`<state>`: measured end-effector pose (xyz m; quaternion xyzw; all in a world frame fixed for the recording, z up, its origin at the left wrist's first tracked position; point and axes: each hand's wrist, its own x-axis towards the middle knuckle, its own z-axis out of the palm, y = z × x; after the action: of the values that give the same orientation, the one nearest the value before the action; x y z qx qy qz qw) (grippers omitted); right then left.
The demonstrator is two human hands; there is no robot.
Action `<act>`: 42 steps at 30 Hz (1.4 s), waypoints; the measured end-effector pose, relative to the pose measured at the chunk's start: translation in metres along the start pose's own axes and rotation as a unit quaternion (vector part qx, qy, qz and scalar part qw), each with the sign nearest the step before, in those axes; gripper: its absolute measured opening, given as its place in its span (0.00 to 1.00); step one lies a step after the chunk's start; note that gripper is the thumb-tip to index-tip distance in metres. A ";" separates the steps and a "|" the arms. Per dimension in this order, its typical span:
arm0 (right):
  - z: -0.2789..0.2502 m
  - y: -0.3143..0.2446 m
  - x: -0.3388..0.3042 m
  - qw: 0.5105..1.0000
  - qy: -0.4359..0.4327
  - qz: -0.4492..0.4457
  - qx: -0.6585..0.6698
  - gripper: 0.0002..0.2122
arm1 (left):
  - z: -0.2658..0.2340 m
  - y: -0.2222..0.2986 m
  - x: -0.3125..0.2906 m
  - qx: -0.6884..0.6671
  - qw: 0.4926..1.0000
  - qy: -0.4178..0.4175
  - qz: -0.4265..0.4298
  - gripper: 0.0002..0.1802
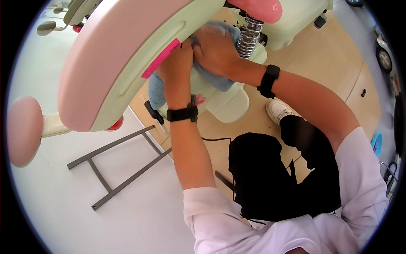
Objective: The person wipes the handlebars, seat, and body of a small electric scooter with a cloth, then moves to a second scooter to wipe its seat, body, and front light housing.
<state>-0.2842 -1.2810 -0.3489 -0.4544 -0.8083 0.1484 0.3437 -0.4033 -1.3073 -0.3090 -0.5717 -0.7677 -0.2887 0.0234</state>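
A blue towel (pixel 222 82) lies bunched over pale green bodywork, low on a pink and pale green motor scooter (pixel 91 55). My right hand (pixel 216 50) presses down on it with curled fingers, close to a chrome coil spring (pixel 250 37). Right beside it, my left hand (pixel 175 63) reaches in under the scooter's curved panel. That panel's edge hides most of the left fingers, so their grip does not show. More of the towel hangs out to the left of my left wrist. A bright pink label (pixel 160 58) is on the panel above.
A round pink mirror-like part (pixel 26 131) sticks out at the left. On the pale floor lies a grey metal frame (pixel 112 191). A small black object (pixel 363 92) rests on the tan floor at right, with a blue ring-shaped item (pixel 376 143) farther down and wheeled vehicles along the right rim.
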 end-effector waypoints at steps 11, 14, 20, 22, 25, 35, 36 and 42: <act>0.036 -0.080 -0.015 0.937 -0.133 -0.322 -0.025 0.19 | -0.019 -0.068 -0.104 -0.213 0.927 0.135 -0.278 0.23; 0.032 -0.057 -0.002 0.936 -0.116 -0.331 0.030 0.18 | -0.012 -0.068 -0.091 -0.144 0.950 0.129 -0.246 0.27; -0.022 0.003 0.023 0.978 -0.112 -0.172 -0.026 0.20 | -0.011 0.008 -0.022 0.017 0.986 -0.026 -0.164 0.26; -0.023 0.019 0.020 0.983 -0.110 -0.140 -0.035 0.20 | 0.006 0.009 -0.014 0.054 0.989 -0.021 -0.136 0.26; -0.030 0.027 0.017 0.989 -0.106 -0.088 -0.050 0.19 | 0.021 0.020 -0.016 0.057 0.997 0.017 -0.043 0.23; 0.018 -0.052 -0.004 0.944 -0.062 -0.321 -0.054 0.20 | -0.015 -0.061 -0.098 -0.040 0.974 0.138 -0.174 0.23; 0.027 -0.060 -0.011 0.933 -0.048 -0.353 -0.057 0.20 | -0.015 -0.069 -0.106 -0.041 0.976 0.132 -0.169 0.23; 0.030 -0.059 -0.013 0.941 -0.096 -0.323 -0.023 0.19 | -0.010 -0.057 -0.096 -0.187 0.932 0.119 -0.286 0.22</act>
<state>-0.3376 -1.3221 -0.3434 -0.1601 -0.9440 0.0541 0.2832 -0.4235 -1.4047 -0.3597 -0.2834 -0.8222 -0.4877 -0.0764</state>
